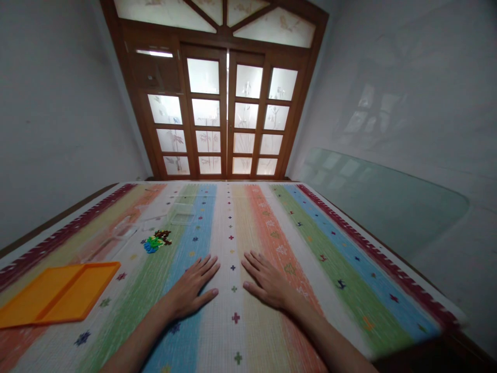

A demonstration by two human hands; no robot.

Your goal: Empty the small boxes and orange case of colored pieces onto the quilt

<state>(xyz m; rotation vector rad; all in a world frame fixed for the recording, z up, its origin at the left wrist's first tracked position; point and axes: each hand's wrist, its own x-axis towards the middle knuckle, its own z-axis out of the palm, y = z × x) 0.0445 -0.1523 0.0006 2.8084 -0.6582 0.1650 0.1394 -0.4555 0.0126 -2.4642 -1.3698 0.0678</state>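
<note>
Both hands lie flat, palms down, on a striped woven cloth that covers the table, and neither one holds anything. The left hand rests on the blue and white stripes with its fingers spread slightly apart and pointing far and a little to the right; the right hand rests just beside it across the central white stripe, fingers loosely apart and pointing far and a little to the left, so the two sets of fingertips angle toward each other without touching. The nearest loose thing is a small cluster of coloured beads in green, blue and dark brown, lying on the cloth beyond and to the left of the left hand, near it but apart; its long axis runs from near-left to far-right, and the left hand is clearly the closer of the two. Farther off, past the cluster, clear plastic trays sit on the cloth, hard to make out. At the near left lies an orange tray with a divider down its middle. A wooden door with frosted panes closes the far end of the room. No brand, label or readable writing shows anywhere.
</note>
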